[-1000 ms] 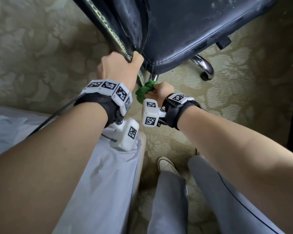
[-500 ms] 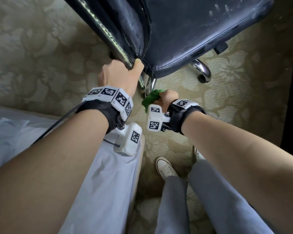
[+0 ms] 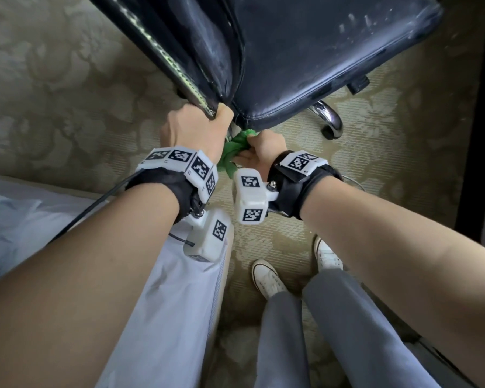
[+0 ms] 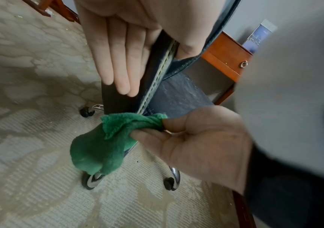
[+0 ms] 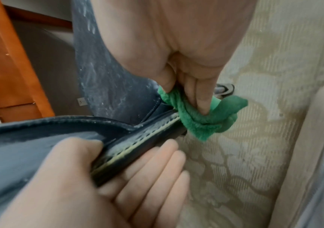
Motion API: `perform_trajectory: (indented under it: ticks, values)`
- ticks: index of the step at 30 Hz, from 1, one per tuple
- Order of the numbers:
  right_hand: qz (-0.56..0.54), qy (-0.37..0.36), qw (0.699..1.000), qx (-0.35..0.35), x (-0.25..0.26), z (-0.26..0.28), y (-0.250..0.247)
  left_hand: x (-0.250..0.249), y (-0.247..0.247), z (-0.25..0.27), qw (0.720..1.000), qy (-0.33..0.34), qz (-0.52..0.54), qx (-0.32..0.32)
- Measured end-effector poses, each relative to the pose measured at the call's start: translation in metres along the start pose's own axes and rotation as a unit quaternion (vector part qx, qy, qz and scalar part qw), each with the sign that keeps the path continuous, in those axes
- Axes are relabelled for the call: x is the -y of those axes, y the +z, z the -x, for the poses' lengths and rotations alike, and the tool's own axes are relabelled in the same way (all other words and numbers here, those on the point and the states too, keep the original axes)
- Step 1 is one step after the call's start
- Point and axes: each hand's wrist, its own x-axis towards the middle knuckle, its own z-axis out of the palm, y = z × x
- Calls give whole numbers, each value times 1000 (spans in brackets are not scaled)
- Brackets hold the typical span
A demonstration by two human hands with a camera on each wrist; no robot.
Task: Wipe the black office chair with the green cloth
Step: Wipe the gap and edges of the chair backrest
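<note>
The black office chair [image 3: 333,51] stands in front of me, its leather dusty and streaked. My left hand [image 3: 207,119] grips the lower side edge of the backrest [image 4: 157,74], thumb on the front and straight fingers [image 4: 118,61] flat on the back. My right hand [image 3: 263,147] holds the bunched green cloth [image 3: 234,151] just under the corner where backrest and seat meet. In the wrist views the cloth [image 4: 102,148] [image 5: 202,120] touches the bottom end of the stitched backrest edge, with my right fingers [image 5: 198,95] curled round it.
Chrome base legs with black castors [image 3: 329,121] spread under the seat on the patterned carpet. A bed with a white sheet [image 3: 165,317] lies at my left. My feet in white shoes [image 3: 268,278] stand below. A wooden desk [image 4: 227,57] is behind the chair.
My right hand with the cloth has moved up closer to the seat's near corner. My left hand keeps its grip on the backrest edge.
</note>
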Motion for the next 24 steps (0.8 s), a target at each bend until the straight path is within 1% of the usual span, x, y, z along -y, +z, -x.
perform_trajectory:
  ticks: [2,4,5,8,9,10,11,13,15,17,20,22,24]
  values:
    - [-10,-1,1000,-16,-6,5,-2,2,-4,-1,999,4,-29,25]
    - [20,5,999,-38,-13,8,-4,4,-11,-1,997,9,-55,45]
    - [17,19,998,-50,-14,10,-3,4,-15,-1,997,10,-60,46]
    - [55,44,995,-72,-9,11,1,2,-22,0,997,14,-69,17]
    - [52,37,995,-77,-7,13,3,1,-23,1,997,17,-72,6]
    - [45,38,996,-61,-6,14,6,0,-22,1,997,21,-71,-3]
    - [49,44,997,-34,-6,12,8,0,-20,1,998,25,-65,-10]
    - [77,32,996,-17,-6,8,13,0,-17,2,998,28,-45,-20]
    - [60,43,997,-30,-5,8,13,-1,-16,4,999,28,-29,-26]
    - [37,40,998,-34,2,11,12,-2,-16,4,999,29,-14,-26]
    - [34,29,998,-37,5,16,11,-1,-18,0,1000,23,-1,-20]
    - [10,27,999,-45,2,15,12,0,-20,0,1000,23,7,-10]
    - [13,27,997,-71,-2,11,17,0,-22,1,999,22,28,4]
